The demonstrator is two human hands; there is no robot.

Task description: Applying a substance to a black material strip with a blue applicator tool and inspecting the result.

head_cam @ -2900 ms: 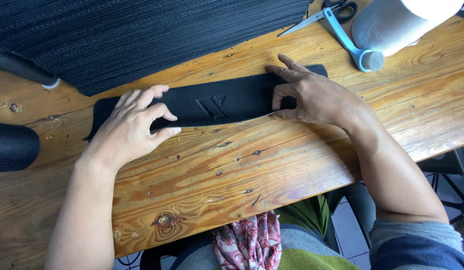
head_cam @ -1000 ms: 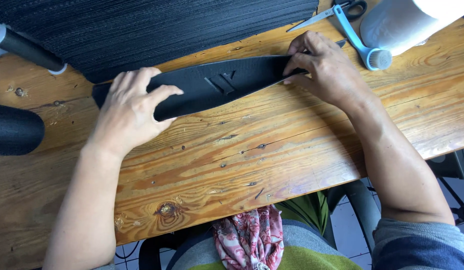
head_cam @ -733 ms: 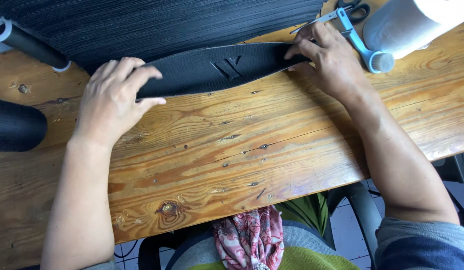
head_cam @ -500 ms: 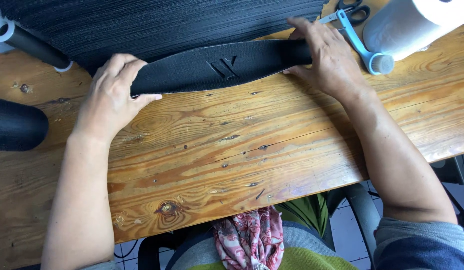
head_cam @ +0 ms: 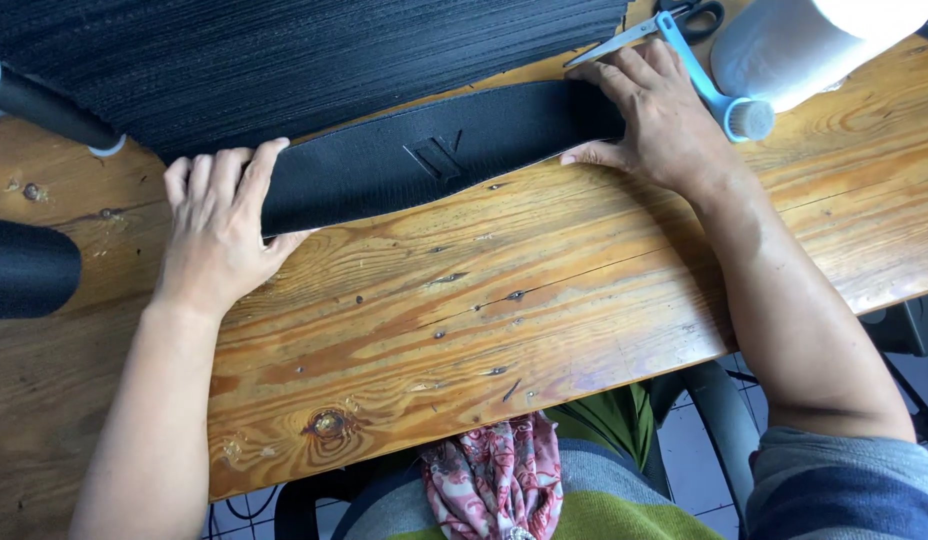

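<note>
A long black strip of textured material with a small raised mark near its middle lies across the wooden table, close to a large black ribbed sheet. My left hand rests flat on the strip's left end, fingers together and pointing away from me. My right hand presses on the strip's right end, thumb along its near edge. Both hands hold the strip against the table.
Scissors and a light blue handled tool lie at the far right by a white roll. A black roll sits at the left edge, a black tube above it. The table's near edge runs over my lap.
Both hands have slid the strip away from me, up toward the ribbed sheet. It was bowed upward in between and now lies flatter.
</note>
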